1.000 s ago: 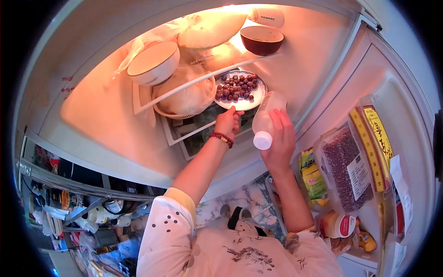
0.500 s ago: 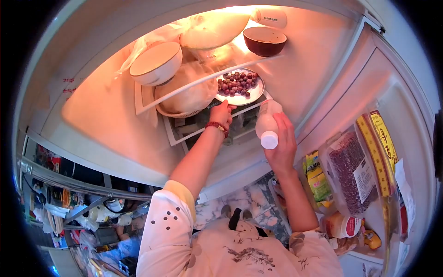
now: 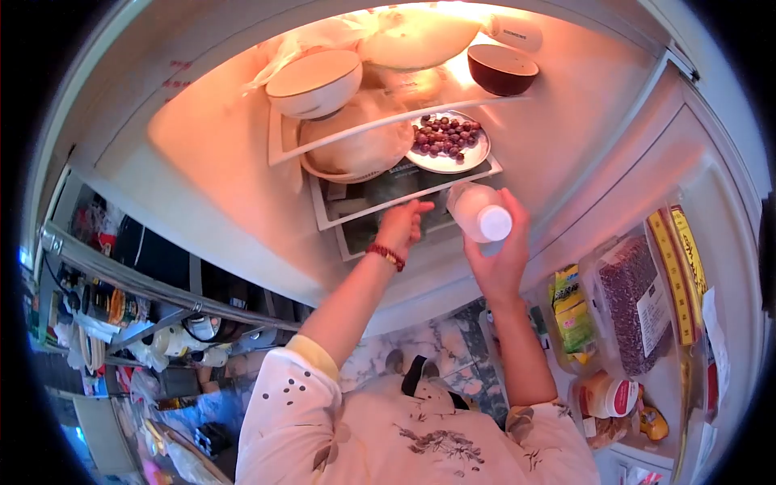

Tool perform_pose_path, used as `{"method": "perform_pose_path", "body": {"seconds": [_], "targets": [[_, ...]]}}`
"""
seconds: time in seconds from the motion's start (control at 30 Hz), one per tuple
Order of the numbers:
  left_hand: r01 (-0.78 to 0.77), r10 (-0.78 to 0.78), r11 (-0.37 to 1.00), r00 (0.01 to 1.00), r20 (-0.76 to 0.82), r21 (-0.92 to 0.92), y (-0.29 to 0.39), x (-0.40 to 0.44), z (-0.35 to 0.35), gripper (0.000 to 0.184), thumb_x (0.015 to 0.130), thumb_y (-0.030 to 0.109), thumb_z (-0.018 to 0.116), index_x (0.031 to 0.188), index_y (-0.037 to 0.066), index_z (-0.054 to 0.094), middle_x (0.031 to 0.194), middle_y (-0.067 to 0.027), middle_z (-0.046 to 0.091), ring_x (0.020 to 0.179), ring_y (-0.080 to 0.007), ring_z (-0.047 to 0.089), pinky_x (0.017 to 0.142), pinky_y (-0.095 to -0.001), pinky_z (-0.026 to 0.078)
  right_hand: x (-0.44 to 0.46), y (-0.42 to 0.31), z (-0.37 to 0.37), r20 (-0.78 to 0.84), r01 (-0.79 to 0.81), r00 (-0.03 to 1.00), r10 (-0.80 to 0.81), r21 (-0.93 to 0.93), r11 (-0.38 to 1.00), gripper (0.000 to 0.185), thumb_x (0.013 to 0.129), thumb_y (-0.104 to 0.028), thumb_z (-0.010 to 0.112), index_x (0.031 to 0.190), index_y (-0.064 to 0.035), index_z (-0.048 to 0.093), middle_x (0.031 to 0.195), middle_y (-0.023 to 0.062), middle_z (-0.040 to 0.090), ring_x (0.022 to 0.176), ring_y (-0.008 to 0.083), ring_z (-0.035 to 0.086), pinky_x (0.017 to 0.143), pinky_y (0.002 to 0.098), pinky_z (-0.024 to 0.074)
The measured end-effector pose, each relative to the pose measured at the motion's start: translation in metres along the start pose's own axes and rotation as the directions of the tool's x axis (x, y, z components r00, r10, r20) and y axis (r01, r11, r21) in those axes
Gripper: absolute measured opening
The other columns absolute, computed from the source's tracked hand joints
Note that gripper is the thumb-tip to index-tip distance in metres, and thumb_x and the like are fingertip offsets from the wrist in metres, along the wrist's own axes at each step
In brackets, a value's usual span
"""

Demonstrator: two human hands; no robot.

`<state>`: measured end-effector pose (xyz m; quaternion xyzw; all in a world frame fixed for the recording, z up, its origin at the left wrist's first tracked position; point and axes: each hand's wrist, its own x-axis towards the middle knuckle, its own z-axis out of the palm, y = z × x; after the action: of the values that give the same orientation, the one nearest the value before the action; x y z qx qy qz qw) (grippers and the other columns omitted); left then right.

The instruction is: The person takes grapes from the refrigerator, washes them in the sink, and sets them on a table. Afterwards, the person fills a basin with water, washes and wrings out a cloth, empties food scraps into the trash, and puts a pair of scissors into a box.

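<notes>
A white-capped bottle of pale liquid is in my right hand, its cap tilted toward me. My left hand, with a red beaded bracelet at the wrist, is in front of the lower fridge shelf. Its fingers are partly curled, the index finger points right, and nothing shows in it. Behind and above it, a plate of dark red round fruit rests on that shelf. Left of the plate sits a basket with a bagged pale item.
On the upper shelf stand a white bowl and a dark bowl. The open door at right holds a box of dark grains, a yellow-green packet and a jar. A cluttered rack is at left.
My left hand has come off the plate's edge and moved down from it. The plate now lies farther back relative to my hands. My right hand has tilted the bottle, and the view has shifted.
</notes>
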<state>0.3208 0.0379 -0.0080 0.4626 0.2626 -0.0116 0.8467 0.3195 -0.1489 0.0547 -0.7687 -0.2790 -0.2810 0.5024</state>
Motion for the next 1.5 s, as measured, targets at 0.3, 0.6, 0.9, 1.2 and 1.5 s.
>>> {"method": "perform_pose_path", "body": {"seconds": [0.3,0.6,0.9,1.2,1.5], "targets": [[0.052,-0.06,0.99,0.996,-0.062,-0.128,-0.035,-0.052,-0.049,0.034,0.1,0.025,0.046,0.114,-0.003,0.06,0.061,0.0108,0.029,0.05,-0.0017,0.023,0.042,-0.0175,0.02,0.022,0.012,0.04,0.144,-0.425,0.887,0.439,0.627,0.653,0.054,0.078,-0.01,0.075,0.123,0.0024,0.048,0.113,0.0111,0.059,0.102,0.0165,0.058,0.083,0.0314,0.0492],[-0.112,0.112,0.994,0.993,-0.022,-0.015,0.0,-0.051,-0.021,0.029,0.098,0.025,0.052,0.106,0.0,0.062,0.061,0.011,0.029,0.052,-0.0008,0.025,0.044,-0.0178,0.021,0.09,0.046,0.081,0.112,-0.579,0.771,0.627,0.534,0.616,0.049,0.076,-0.026,0.078,0.107,0.0057,0.059,0.097,0.0095,0.064,0.085,0.0152,0.06,0.074,0.029,0.0487],[-0.19,0.189,0.982,0.98,-0.064,-0.01,0.022,-0.023,0.019,0.017,0.094,0.022,0.057,0.087,0.007,0.057,0.064,0.0081,0.041,0.051,-0.002,0.032,0.044,-0.0188,0.025,0.113,0.068,0.112,0.127,-0.518,0.853,0.507,0.339,0.786,0.059,0.072,-0.031,0.08,0.111,0.0046,0.054,0.107,0.0138,0.061,0.091,0.0202,0.062,0.079,0.0333,0.0502],[-0.258,0.258,0.966,0.966,-0.028,0.002,0.037,-0.009,0.042,0.024,0.096,0.021,0.051,0.108,0.002,0.061,0.064,0.008,0.04,0.053,-0.0017,0.032,0.044,-0.0187,0.026,0.146,0.091,0.111,0.12,-0.607,0.792,0.599,0.262,0.75,0.068,0.073,-0.034,0.078,0.119,0.0056,0.048,0.112,0.0192,0.061,0.097,0.0275,0.062,0.084,0.0363,0.0487],[-0.189,0.19,0.981,0.981,-0.026,0.039,0.013,-0.007,0.018,0.029,0.096,0.021,0.051,0.115,0.002,0.062,0.065,0.0096,0.034,0.054,-0.0016,0.029,0.045,-0.0188,0.024,0.161,0.135,0.133,0.075,-0.572,0.817,0.572,-0.016,0.82,0.075,0.068,-0.046,0.079,0.112,0.006,0.05,0.108,0.0277,0.06,0.105,0.0364,0.06,0.087,0.0433,0.0468]]}}
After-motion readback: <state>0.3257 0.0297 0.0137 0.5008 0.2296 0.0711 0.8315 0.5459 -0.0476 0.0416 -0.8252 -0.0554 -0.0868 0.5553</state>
